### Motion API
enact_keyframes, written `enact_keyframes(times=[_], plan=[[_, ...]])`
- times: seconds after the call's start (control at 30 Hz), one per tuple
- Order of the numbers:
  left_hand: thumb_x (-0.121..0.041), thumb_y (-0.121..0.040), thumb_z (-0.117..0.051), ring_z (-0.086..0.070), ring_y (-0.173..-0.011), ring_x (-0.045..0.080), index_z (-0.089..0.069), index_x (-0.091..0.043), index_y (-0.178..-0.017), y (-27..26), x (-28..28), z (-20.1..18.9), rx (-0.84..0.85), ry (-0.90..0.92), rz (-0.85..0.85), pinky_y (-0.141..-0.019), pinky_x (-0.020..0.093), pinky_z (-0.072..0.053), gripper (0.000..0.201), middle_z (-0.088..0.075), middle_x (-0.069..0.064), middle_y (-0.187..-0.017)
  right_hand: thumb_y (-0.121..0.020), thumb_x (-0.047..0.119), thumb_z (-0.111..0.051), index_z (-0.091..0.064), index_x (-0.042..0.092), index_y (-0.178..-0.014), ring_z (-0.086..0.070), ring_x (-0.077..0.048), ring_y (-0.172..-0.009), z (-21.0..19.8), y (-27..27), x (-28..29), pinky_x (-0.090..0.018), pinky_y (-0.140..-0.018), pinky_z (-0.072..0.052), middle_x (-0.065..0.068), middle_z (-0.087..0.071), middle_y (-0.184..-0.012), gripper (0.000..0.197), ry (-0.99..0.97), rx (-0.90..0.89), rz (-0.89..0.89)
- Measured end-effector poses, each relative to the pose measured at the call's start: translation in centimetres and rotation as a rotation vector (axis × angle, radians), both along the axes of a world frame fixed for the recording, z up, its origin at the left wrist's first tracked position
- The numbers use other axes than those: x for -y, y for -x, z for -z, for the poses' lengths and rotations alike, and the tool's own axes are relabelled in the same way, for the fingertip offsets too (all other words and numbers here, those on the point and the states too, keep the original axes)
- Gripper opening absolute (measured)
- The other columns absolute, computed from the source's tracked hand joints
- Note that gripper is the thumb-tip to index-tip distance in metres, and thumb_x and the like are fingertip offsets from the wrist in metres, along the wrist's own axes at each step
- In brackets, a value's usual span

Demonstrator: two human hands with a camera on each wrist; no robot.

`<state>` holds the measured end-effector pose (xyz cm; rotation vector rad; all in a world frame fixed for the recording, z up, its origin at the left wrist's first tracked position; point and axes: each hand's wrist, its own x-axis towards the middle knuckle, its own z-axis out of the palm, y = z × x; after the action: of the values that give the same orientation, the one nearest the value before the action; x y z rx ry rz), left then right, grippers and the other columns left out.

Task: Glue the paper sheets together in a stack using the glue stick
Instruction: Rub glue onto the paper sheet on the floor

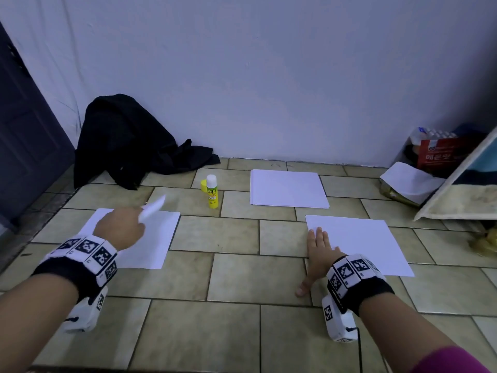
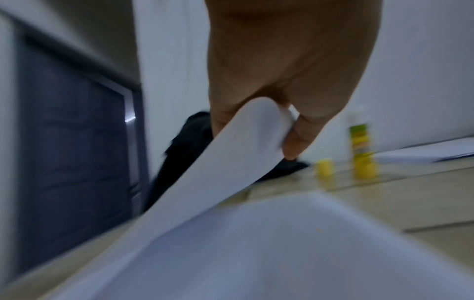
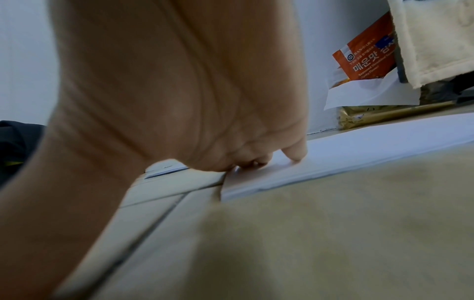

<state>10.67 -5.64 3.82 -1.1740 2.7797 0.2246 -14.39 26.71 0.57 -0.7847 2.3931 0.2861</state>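
Paper sheets were laid on the tiled floor (image 1: 236, 238) in three spots: a left sheet (image 1: 158, 238) at approx. 8 o'clock of the view, a right sheet (image 1: 360, 243) at 4 o'clock, and a far stack (image 1: 287, 188) at 12 o'clock. Glue stick (image 1: 212, 191) was stood upright at approx. 11 o'clock, uncapped, w/ its yellow cap (image 1: 203, 185) just beside it; neither was touched.

Left sheet's far corner was pinched between thumb and fingers of the left hand (image 1: 121, 228) and curled upward, wrist raised, knuckles up; the rest of the sheet was left on the floor. Right hand (image 1: 317, 251) was laid flat, fingers straight and together, pressed on the near-left corner of the right sheet, thumb splayed onto the tile.

Step judged: left sheet being lifted for transfer onto the right one. To be done well, the lift should be kept slow so no crease is made at the pinch, the base sheet should be kept pinned, and edges should be matched before pressing. Whether glue was already applied couldn't be told.
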Motion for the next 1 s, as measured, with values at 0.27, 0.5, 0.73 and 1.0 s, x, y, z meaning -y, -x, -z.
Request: enact_keyframes(times=[0.27,0.5,0.73,1.0], plan=[[-0.023,-0.088,-0.043,-0.058,-0.090,0.025,-0.054,-0.018,-0.126,7.3,-12.9,-0.9,0.094,-0.017,0.256,-0.068,0.027,-0.044,0.040,-0.062,0.003,-0.104,-0.054,0.057,-0.085,0.028,0.002,-0.144,0.024,-0.029,-0.144,-0.3,0.0,0.2,-0.051,-0.119,-0.004,-0.014,0.033,-0.153,0.154,-0.023,-0.033,-0.019],[-0.057,-0.094,-0.043,-0.047,-0.117,0.028,-0.049,-0.008,-0.125,10.8,-18.9,1.3,0.188,-0.138,0.367,-0.089,0.034,-0.040,0.058,-0.050,0.010,-0.127,-0.050,0.063,-0.084,-0.004,0.001,-0.148,-0.011,-0.029,-0.143,-1.4,0.7,1.5,-0.046,-0.111,-0.031,-0.012,-0.007,-0.153,0.140,0.007,-0.102,-0.006],[-0.050,-0.094,-0.047,-0.009,-0.142,0.031,-0.011,-0.013,-0.153,10.4,-15.3,2.3,0.342,-0.108,0.615,-0.109,0.046,-0.031,0.078,-0.010,0.012,-0.155,-0.070,0.064,-0.070,-0.050,0.005,-0.125,-0.034,-0.030,-0.129,-3.2,2.5,2.4,-0.039,-0.099,-0.040,-0.014,-0.031,-0.140,0.084,0.300,-0.142,0.157],[-0.058,-0.093,-0.043,0.029,-0.139,0.043,0.016,-0.047,-0.146,9.3,-13.6,4.5,0.413,-0.259,0.516,-0.112,0.065,0.002,0.080,0.036,0.000,-0.153,-0.083,0.034,-0.071,-0.066,0.012,-0.103,-0.057,-0.017,-0.107,-6.2,1.7,11.2,-0.023,-0.084,-0.040,-0.002,-0.064,-0.113,0.030,0.848,0.025,0.009]])
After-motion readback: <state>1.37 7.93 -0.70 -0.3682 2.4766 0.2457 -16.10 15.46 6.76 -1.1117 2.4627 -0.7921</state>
